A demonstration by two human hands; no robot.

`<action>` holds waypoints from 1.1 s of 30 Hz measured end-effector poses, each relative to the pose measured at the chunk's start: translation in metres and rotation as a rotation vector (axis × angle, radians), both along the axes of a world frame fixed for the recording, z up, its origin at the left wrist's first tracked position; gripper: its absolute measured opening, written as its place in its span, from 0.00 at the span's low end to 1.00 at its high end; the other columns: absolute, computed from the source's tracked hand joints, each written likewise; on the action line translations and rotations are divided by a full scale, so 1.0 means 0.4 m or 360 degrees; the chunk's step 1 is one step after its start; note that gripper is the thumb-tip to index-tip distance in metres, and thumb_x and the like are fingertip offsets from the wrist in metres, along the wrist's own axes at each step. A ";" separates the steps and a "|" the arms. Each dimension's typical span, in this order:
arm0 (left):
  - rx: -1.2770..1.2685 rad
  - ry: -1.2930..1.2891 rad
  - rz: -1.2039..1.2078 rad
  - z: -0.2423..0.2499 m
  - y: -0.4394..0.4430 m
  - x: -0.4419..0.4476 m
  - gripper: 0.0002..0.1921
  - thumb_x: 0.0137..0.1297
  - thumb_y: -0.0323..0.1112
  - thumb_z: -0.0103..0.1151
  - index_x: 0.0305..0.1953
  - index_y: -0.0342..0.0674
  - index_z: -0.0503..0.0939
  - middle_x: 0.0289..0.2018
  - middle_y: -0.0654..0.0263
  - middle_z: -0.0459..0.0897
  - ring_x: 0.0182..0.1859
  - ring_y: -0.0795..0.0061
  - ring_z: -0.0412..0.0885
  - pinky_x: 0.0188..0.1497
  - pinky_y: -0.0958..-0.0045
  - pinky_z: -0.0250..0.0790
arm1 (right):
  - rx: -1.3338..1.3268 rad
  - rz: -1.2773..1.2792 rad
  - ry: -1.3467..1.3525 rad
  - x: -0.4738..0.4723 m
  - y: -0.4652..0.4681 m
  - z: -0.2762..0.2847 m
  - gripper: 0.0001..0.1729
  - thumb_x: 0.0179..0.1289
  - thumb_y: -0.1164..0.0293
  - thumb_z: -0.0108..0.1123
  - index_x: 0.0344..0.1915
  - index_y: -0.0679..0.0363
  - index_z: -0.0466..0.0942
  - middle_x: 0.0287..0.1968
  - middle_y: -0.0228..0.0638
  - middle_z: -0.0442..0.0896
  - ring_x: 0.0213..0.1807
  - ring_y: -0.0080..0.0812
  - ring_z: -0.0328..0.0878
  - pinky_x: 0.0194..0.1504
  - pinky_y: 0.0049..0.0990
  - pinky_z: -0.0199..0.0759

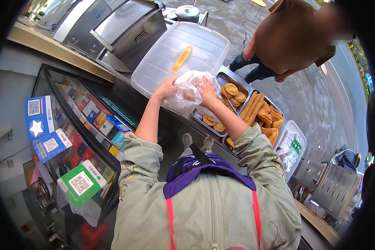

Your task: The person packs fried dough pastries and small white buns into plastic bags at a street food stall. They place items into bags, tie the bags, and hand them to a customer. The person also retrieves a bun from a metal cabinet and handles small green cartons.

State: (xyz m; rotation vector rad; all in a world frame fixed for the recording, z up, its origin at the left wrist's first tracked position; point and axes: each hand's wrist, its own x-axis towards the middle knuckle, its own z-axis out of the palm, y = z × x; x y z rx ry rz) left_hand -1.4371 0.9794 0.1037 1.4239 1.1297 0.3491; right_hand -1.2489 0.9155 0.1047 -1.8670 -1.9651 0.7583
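Both of my hands grip a thin, clear plastic bag (187, 97), crumpled and with a whitish part at its top. My left hand (167, 90) pinches its left side. My right hand (208, 93) is at the other side, its fingers partly covered by the film; what the bag holds cannot be made out. Under and behind the bag lies a translucent plastic lid (153, 67) with a yellow handle (182, 58). Right of my right hand, metal trays (224, 71) hold round fried cakes (230, 89), long fried dough sticks (251, 106) and puffy fried pieces (268, 117).
A white plastic bin (301, 132) with bags inside stands beyond the trays. A steel cooking unit (137, 34) and a lidded pot (187, 13) are at upper left. A glass display case (81, 125) with payment-code cards stands left. One person (275, 40) stands across the counter.
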 end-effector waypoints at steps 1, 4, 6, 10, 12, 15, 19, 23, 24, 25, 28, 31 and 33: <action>0.0010 0.0016 -0.0086 0.005 0.008 -0.001 0.22 0.64 0.44 0.61 0.51 0.33 0.77 0.37 0.64 0.82 0.40 0.78 0.78 0.44 0.73 0.71 | 0.0024 0.0006 0.0002 0.010 0.002 -0.015 0.49 0.43 0.42 0.67 0.63 0.56 0.67 0.64 0.54 0.63 0.67 0.54 0.57 0.64 0.50 0.55; -0.0087 0.0096 -0.0144 0.028 0.030 0.000 0.21 0.62 0.43 0.62 0.50 0.33 0.77 0.38 0.64 0.82 0.40 0.78 0.78 0.43 0.73 0.71 | -0.0013 0.0114 0.0036 0.027 0.018 -0.018 0.49 0.44 0.42 0.66 0.64 0.58 0.67 0.65 0.57 0.60 0.66 0.56 0.57 0.66 0.50 0.51; -0.0109 -0.0030 -0.0110 0.042 0.023 0.007 0.20 0.62 0.40 0.62 0.50 0.34 0.77 0.39 0.66 0.81 0.40 0.80 0.76 0.44 0.75 0.70 | -0.0027 0.0098 0.0051 0.027 0.007 0.001 0.50 0.45 0.41 0.65 0.64 0.60 0.66 0.65 0.59 0.60 0.67 0.57 0.56 0.66 0.51 0.49; -0.0071 -0.0102 -0.0114 0.025 0.037 0.008 0.20 0.59 0.38 0.64 0.49 0.35 0.76 0.39 0.67 0.79 0.41 0.81 0.75 0.45 0.77 0.70 | 0.0104 0.0215 0.0076 0.029 -0.003 -0.018 0.52 0.47 0.38 0.63 0.64 0.63 0.65 0.65 0.60 0.60 0.67 0.61 0.54 0.67 0.52 0.46; -0.0224 -0.0294 -0.0019 0.011 0.045 0.002 0.20 0.58 0.37 0.64 0.49 0.34 0.75 0.39 0.67 0.78 0.42 0.79 0.76 0.46 0.76 0.70 | 0.0206 0.0270 0.0066 0.029 -0.015 -0.021 0.52 0.47 0.38 0.64 0.63 0.63 0.65 0.64 0.60 0.61 0.67 0.60 0.55 0.67 0.50 0.46; -0.0350 -0.0516 0.0014 0.006 0.057 -0.007 0.21 0.57 0.35 0.64 0.50 0.34 0.74 0.42 0.65 0.78 0.44 0.77 0.77 0.49 0.76 0.70 | 0.0257 0.0208 0.0194 0.040 -0.009 -0.030 0.51 0.45 0.45 0.69 0.65 0.60 0.63 0.61 0.54 0.66 0.65 0.55 0.59 0.67 0.45 0.51; -0.0517 -0.0772 0.0097 0.018 0.057 -0.001 0.24 0.57 0.35 0.63 0.54 0.33 0.73 0.47 0.62 0.78 0.47 0.76 0.77 0.53 0.75 0.70 | 0.0429 0.0203 0.0545 0.056 0.005 -0.017 0.49 0.44 0.49 0.71 0.63 0.61 0.65 0.59 0.53 0.69 0.63 0.54 0.63 0.65 0.44 0.54; -0.0536 -0.0582 -0.0040 0.048 0.059 0.027 0.26 0.58 0.34 0.62 0.57 0.33 0.71 0.50 0.62 0.78 0.50 0.77 0.77 0.54 0.75 0.69 | 0.0336 0.0139 0.0399 0.040 0.000 -0.023 0.46 0.45 0.47 0.69 0.60 0.62 0.68 0.58 0.53 0.69 0.61 0.54 0.64 0.63 0.46 0.56; -0.0481 -0.0517 -0.0075 0.058 0.057 0.033 0.26 0.58 0.34 0.62 0.57 0.33 0.71 0.50 0.63 0.78 0.50 0.77 0.77 0.54 0.75 0.69 | 0.0287 0.0132 0.0331 0.033 0.003 -0.020 0.46 0.45 0.47 0.69 0.60 0.61 0.68 0.58 0.53 0.69 0.62 0.54 0.64 0.63 0.46 0.56; -0.0425 -0.0452 -0.0111 0.063 0.057 0.035 0.26 0.58 0.34 0.61 0.58 0.33 0.71 0.50 0.63 0.78 0.51 0.77 0.77 0.54 0.75 0.69 | 0.0330 0.0164 0.0266 0.029 0.001 -0.017 0.45 0.46 0.47 0.69 0.60 0.61 0.68 0.59 0.53 0.68 0.62 0.54 0.64 0.62 0.46 0.57; -0.0466 -0.0569 -0.0105 0.045 0.066 0.020 0.24 0.58 0.34 0.62 0.56 0.33 0.73 0.48 0.64 0.80 0.50 0.77 0.77 0.54 0.76 0.70 | 0.0420 0.0206 0.0126 0.016 -0.003 -0.015 0.42 0.46 0.50 0.68 0.59 0.59 0.69 0.58 0.53 0.67 0.60 0.55 0.64 0.61 0.47 0.58; -0.0539 -0.0696 -0.0057 0.027 0.076 0.005 0.22 0.58 0.33 0.61 0.54 0.33 0.75 0.45 0.65 0.81 0.47 0.78 0.78 0.52 0.76 0.70 | 0.0406 0.0176 0.0128 0.013 0.023 -0.037 0.40 0.45 0.51 0.69 0.57 0.59 0.70 0.54 0.51 0.69 0.57 0.54 0.66 0.58 0.47 0.60; -0.0523 -0.0689 -0.0008 0.017 0.081 0.004 0.21 0.58 0.32 0.60 0.53 0.32 0.76 0.44 0.65 0.82 0.46 0.78 0.79 0.52 0.76 0.70 | 0.0402 0.0182 0.0205 0.025 0.040 -0.049 0.40 0.42 0.52 0.71 0.55 0.59 0.71 0.51 0.49 0.70 0.55 0.52 0.67 0.55 0.46 0.63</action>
